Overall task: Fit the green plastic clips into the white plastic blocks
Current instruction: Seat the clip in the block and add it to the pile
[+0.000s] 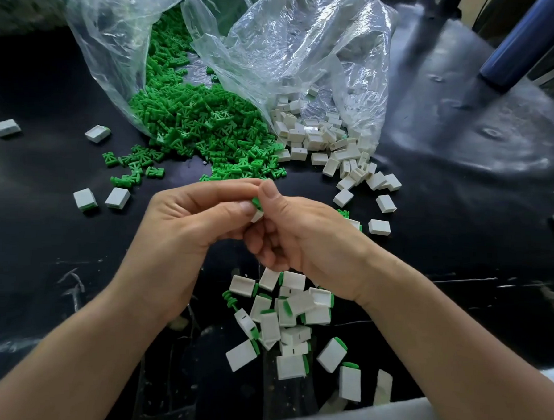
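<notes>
Table centre: left hand pinches white block between thumb and fingers | right hand, touching the left, pinches green clip against the block's top | far edge: loose clips beside loose blocks, spilling from clear bags | near edge: fitted blocks heaped.

Both bare forearms reach in from the near edge and converge at the middle. The left hand and right hand meet fingertip to fingertip, fingers curled, thumbs uppermost, the left pinching a white block, the right a green clip.
</notes>
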A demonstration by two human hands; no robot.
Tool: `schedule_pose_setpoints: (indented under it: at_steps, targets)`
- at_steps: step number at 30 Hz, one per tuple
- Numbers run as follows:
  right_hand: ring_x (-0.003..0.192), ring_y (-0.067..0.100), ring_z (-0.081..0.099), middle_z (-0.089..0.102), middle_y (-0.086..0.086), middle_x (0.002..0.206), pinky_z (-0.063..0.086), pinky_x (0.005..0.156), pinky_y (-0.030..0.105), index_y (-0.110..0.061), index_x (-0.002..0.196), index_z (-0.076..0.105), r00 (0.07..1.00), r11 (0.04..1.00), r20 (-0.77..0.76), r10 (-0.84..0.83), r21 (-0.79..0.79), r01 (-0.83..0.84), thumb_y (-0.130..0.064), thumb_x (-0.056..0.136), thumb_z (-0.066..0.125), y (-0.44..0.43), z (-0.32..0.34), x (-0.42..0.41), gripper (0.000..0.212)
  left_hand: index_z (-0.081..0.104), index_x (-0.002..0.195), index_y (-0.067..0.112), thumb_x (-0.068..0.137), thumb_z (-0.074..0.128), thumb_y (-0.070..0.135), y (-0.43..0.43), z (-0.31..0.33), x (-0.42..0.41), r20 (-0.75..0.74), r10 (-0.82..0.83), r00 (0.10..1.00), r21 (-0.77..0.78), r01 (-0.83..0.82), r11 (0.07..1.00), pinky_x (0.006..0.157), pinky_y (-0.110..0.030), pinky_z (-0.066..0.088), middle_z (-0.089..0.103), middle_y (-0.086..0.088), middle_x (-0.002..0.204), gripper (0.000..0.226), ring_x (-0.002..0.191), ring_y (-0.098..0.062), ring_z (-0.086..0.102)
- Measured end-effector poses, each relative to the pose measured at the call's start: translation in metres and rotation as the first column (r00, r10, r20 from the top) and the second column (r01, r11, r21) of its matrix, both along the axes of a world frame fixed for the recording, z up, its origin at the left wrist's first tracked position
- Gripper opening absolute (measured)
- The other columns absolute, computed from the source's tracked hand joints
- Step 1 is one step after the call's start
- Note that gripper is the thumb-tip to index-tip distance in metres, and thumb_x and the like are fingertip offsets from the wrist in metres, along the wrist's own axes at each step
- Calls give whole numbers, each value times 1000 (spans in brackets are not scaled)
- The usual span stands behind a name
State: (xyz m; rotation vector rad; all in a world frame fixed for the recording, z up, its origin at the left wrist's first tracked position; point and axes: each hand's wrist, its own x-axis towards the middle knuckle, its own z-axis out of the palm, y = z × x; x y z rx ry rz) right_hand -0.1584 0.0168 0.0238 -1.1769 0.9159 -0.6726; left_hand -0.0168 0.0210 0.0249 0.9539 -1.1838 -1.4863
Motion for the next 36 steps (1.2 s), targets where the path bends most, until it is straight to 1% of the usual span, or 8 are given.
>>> schedule_pose_setpoints:
  at_steps: [3,5,7,17,21,26,31,36]
  targets:
    - [51,7,44,51,-3,61,33,49,20,-9,73,53,1000,1000,-1,-3,-12,3,-53,75,36,1,1,1,48,73,82,3,68,59,6,0,1,1,-14,-4,1000,8,4,1000,53,-28,52,69,-7,66,20,53,-24,61]
    - [51,6,43,49,-3,62,34,50,17,5,90,57,996,998,-93,1,-54,-6,-50,83,35,1,2,0,60,71,82,-1,66,58,4,0,2,3,-23,-44,999,41,45,998,53,-30,53,67,-16,64,22,53,-30,60]
    - [52,5,42,48,-3,64,35,51,14,9,105,55,980,992,-197,-5,-128,-21,-42,92,32,1,3,-1,58,70,82,-5,64,58,4,-1,3,4,-27,-69,997,83,71,994,56,-31,54,67,-20,68,23,56,-33,60]
    - [55,5,38,44,-3,65,34,54,14,9,101,56,970,987,-239,-44,-160,5,-29,98,33,5,3,0,45,74,70,5,61,60,4,-2,2,5,72,-43,996,82,37,996,73,-34,56,72,-10,95,17,73,-22,68]
    - [54,2,38,43,-12,62,31,57,17,-11,87,56,960,980,-270,-79,-197,25,-30,98,33,5,2,4,32,75,67,9,62,59,3,-2,0,3,60,-24,998,43,21,999,69,-28,56,73,-7,94,18,76,-22,69]
    - [52,-14,46,49,-31,49,33,54,8,-32,67,45,945,969,-311,-104,-246,26,-27,99,33,6,0,5,35,74,62,7,62,56,-2,-1,0,0,-26,-19,999,50,20,999,59,-21,53,74,-4,84,21,68,-19,70]
    - [56,-14,43,47,-28,53,30,59,15,-21,96,60,914,956,-377,-148,-293,34,-32,99,34,6,-2,7,29,75,60,10,60,57,0,-1,-2,-1,-23,3,1000,83,-1,997,66,-21,54,74,-3,87,20,77,-16,69]
    - [64,-5,40,42,-20,68,29,63,18,-13,117,58,904,943,-390,-175,-330,41,-34,98,33,7,-3,8,38,74,59,11,61,56,1,-1,-2,-1,-20,8,1000,98,-6,995,72,-23,55,74,-3,87,21,78,-15,68]
